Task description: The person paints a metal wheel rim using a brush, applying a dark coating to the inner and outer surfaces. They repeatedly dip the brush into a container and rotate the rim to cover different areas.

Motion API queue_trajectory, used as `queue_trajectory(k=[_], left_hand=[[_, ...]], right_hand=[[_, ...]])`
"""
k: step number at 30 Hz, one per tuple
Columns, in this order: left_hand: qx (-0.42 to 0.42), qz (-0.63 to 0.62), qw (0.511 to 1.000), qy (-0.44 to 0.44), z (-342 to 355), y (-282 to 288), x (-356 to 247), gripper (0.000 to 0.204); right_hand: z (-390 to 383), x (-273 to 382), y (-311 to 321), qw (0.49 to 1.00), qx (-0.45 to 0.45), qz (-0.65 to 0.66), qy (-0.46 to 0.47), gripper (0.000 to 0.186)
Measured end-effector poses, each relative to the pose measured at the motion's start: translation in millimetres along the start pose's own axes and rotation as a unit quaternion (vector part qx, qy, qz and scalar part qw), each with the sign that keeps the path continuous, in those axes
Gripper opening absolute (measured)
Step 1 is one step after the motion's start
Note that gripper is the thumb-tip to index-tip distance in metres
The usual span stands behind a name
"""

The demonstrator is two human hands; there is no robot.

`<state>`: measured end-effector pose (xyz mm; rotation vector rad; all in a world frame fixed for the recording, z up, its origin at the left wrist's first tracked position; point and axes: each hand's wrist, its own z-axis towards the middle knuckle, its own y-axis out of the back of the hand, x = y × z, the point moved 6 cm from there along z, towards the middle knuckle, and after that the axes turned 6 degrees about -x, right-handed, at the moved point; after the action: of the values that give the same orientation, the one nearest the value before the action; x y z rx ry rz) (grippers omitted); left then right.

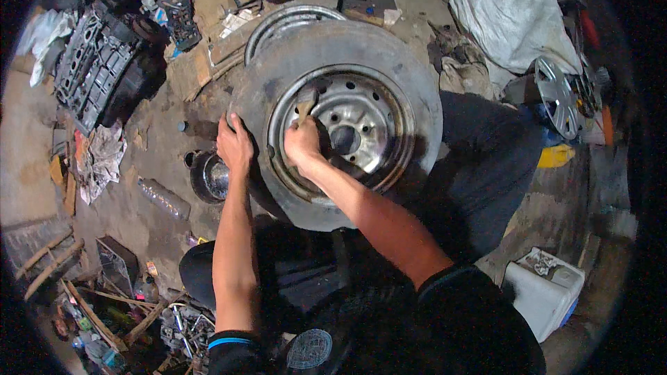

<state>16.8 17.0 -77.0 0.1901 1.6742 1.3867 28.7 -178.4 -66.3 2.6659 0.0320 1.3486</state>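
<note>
A worn grey tyre point(333, 45) on a silver steel wheel point(361, 121) stands tilted in front of me, by my dark-clothed legs. My left hand point(235, 144) grips the tyre's left edge. Inside the rim, my right hand point(302, 144) is closed on a light-coloured brush point(306, 103), held at the left part of the wheel; its tip is against or just over the metal. A dark pot point(207, 184) with glistening contents sits just left of the tyre, below my left hand. Behind the tyre, a second bare rim point(285, 15) shows at the top.
An engine block point(94, 62) lies upper left, with cardboard point(191, 73) nearby. A plastic bottle point(163, 198) lies at left; wood and metal parts point(187, 323) clutter the lower left. At right are a white sack point(507, 17), a silver wheel point(556, 97) and a pale plastic container point(538, 298).
</note>
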Motion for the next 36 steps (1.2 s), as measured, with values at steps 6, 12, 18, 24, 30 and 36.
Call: queue_trajectory(k=[6,12,18,24,30,36], left_hand=[[-0.021,-0.038,0.999,-0.015,1.0,1.1,-9.0,0.061],[-0.019,-0.040,0.999,-0.008,1.4,6.4,-17.6,0.060],[-0.024,-0.038,0.999,-0.005,5.2,8.0,-11.9,0.060],[-0.032,-0.013,0.999,-0.011,10.2,-2.3,-10.7,0.060],[-0.022,-0.014,1.000,-0.006,-1.0,-3.7,0.2,0.061],[-0.018,0.001,1.000,0.003,2.3,-3.0,-4.0,0.062]], right_hand=[[-20.1,-49.7,-17.2,0.986,0.013,-0.149,0.073,0.030],[23.0,-42.4,-16.6,0.988,-0.043,-0.103,0.111,0.030],[9.0,-38.6,-6.3,0.996,0.028,-0.086,0.023,0.033],[-3.4,-46.8,-5.9,0.975,0.072,-0.197,0.072,0.034],[15.8,-26.3,16.6,0.985,0.068,-0.142,0.063,0.030],[-22.9,-77.1,-0.6,0.940,0.133,-0.251,0.188,0.032]])
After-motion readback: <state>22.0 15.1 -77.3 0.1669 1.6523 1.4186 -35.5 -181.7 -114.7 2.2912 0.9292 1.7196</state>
